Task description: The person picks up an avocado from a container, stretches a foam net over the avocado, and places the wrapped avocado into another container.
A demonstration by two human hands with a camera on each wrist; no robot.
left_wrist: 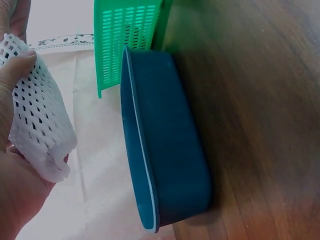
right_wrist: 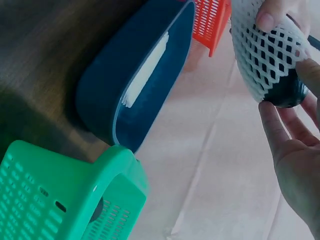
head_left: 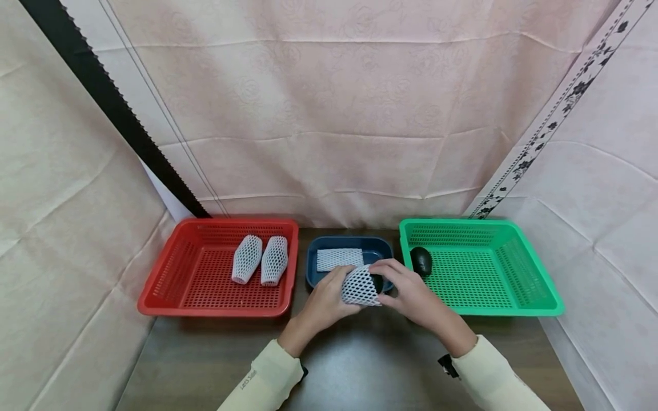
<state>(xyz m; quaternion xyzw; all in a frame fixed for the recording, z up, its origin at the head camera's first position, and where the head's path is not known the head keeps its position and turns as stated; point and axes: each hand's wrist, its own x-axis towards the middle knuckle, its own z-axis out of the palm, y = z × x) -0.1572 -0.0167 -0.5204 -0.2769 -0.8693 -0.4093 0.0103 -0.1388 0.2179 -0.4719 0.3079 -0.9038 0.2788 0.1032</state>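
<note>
A white foam net sleeve covers most of a dark avocado, whose bare end points toward my right hand. My left hand grips the sleeve around its covered part, thumb over the mesh. My right hand holds the sleeve's open rim at the avocado's bare end, thumb on one side and fingertips on the other. Both hands are over the front of a small blue tray, where a flat white foam net lies. In the left wrist view the sleeve's other end is gathered and hollow.
At left stands a red basket with two net-covered pieces on its right side. A green basket on the right holds another dark avocado by its left wall. Cloth curtains enclose the wooden table.
</note>
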